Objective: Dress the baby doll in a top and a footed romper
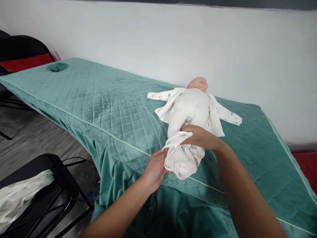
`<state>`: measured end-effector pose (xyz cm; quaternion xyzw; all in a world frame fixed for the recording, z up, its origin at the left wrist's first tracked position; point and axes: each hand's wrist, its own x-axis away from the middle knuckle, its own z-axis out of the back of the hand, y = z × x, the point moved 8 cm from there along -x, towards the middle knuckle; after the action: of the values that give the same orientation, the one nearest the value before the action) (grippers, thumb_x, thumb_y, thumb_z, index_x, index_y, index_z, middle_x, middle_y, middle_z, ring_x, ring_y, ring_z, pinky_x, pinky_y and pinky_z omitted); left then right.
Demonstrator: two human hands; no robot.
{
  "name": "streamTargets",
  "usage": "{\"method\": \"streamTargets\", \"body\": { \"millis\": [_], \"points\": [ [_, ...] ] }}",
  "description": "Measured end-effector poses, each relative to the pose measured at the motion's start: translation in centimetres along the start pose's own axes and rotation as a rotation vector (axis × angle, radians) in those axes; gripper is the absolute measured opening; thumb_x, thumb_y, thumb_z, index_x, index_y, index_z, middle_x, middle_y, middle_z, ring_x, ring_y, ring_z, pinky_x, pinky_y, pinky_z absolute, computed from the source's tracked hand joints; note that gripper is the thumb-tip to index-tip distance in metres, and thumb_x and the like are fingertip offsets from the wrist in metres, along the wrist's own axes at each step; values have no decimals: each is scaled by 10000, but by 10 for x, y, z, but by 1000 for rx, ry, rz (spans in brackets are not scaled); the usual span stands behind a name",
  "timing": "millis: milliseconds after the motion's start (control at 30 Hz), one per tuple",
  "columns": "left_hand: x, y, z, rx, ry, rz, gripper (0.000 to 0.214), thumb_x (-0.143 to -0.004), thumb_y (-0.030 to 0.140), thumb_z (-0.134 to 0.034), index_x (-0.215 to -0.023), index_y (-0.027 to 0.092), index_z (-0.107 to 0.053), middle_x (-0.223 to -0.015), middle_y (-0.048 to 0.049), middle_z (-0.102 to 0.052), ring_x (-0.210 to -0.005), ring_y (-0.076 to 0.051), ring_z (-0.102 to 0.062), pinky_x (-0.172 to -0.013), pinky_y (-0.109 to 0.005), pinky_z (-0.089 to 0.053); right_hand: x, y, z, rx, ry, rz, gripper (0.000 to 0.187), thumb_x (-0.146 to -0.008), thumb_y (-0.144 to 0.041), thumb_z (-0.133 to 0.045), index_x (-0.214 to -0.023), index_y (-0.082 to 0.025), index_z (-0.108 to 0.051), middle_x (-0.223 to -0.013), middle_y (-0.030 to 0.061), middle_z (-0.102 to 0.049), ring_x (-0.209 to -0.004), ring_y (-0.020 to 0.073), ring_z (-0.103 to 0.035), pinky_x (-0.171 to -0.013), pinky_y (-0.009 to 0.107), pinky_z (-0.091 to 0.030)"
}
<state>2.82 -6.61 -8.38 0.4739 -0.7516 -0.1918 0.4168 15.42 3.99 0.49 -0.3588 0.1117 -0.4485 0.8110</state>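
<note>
A baby doll [190,104] lies on its back on the green quilted bed cover [119,109], its feet toward me. An open white jacket with patterned sleeves [229,114] is on its arms, spread to both sides. Bunched around its lower legs are white printed baby pants [182,162]. My left hand [156,170] grips the pants' edge at the left, fingers closed on the cloth. Bent over the legs, my right hand [196,135] is closed at the upper edge of the pants; some of its fingers are hidden by the fabric. The doll's feet are mostly covered.
A black folding chair [53,195] with a crumpled white cloth [23,198] stands at the lower left. The bed has a face hole [57,67] at its far left end. Behind it runs a white wall [148,39]. Another chair with red [27,62] is at the far left.
</note>
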Motion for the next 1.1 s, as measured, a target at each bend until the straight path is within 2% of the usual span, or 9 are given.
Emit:
{"method": "streamTargets", "body": {
  "millis": [133, 233, 300, 400, 500, 600, 767, 900, 1100],
  "points": [
    [-4, 4, -3, -19, -180, 81, 463, -718, 569, -820, -824, 134, -702, -633, 7, -560, -508, -80, -470, -456, -220, -408, 5, 7, 1, -164, 12, -23, 366, -787, -521, -735, -992, -218, -709, -1041, 50, -713, -1002, 280, -653, -863, 381, -511],
    [-7, 14, -7, -111, -264, 19, 442, -738, 556, -807, -861, 139, -725, -670, -10, -597, -555, -101, -518, -514, -230, -443, 6, 10, 3, -243, 33, -13, 427, -777, -505, -756, -1098, -225, -725, -1103, 47, -729, -1054, 285, -660, -918, 388, -508],
    [-12, 24, -6, -232, -222, -94, 432, -789, 566, -751, -933, 159, -736, -700, -16, -629, -595, -125, -545, -566, -248, -471, 6, 12, 3, -278, 38, -6, 458, -778, -480, -763, -1154, -220, -724, -1118, 45, -736, -1057, 277, -663, -924, 379, -503],
    [-21, 46, -9, -466, -164, -339, 372, -885, 534, -639, -998, 190, -727, -764, -15, -658, -691, -160, -569, -652, -262, -483, 7, 17, 3, -331, 47, -29, 435, -785, -460, -763, -1124, -191, -728, -1050, 42, -748, -980, 255, -673, -872, 356, -508],
    [-33, 64, -12, -631, -123, -536, 288, -938, 449, -561, -936, 193, -692, -816, -13, -657, -769, -174, -564, -697, -254, -445, 8, 21, 4, -378, 63, -56, 433, -781, -468, -768, -1098, -176, -730, -1022, 40, -752, -930, 244, -674, -836, 345, -509],
    [-46, 77, -11, -754, -45, -652, 237, -931, 378, -549, -805, 189, -618, -753, 4, -613, -720, -156, -506, -671, -249, -378, 9, 21, 3, -409, 63, -62, 496, -781, -490, -764, -1163, -177, -724, -1084, 48, -752, -974, 259, -673, -856, 356, -514],
    [-63, 96, -9, -843, 144, -727, 329, -908, 375, -551, -649, 195, -458, -594, 45, -457, -634, -122, -399, -612, -249, -286, 7, 20, 4, -359, 80, -69, 509, -798, -515, -732, -1188, -187, -725, -1113, 50, -752, -1007, 269, -676, -885, 375, -525],
    [-75, 105, -14, -820, 133, -735, 376, -914, 446, -528, -649, 196, -435, -610, 49, -409, -644, -115, -364, -601, -250, -272, 4, 19, 10, -283, 146, -59, 423, -834, -487, -697, -1162, -223, -736, -1113, 27, -757, -1012, 254, -680, -900, 373, -524],
    [-94, 121, -25, -910, 94, -798, 429, -930, 464, -527, -614, 191, -427, -581, 47, -386, -631, -114, -341, -608, -263, -257, -3, 28, 19, -204, 255, -89, 333, -849, -440, -659, -1060, -193, -736, -1048, 36, -756, -956, 253, -670, -855, 372, -522]
  ]
}}
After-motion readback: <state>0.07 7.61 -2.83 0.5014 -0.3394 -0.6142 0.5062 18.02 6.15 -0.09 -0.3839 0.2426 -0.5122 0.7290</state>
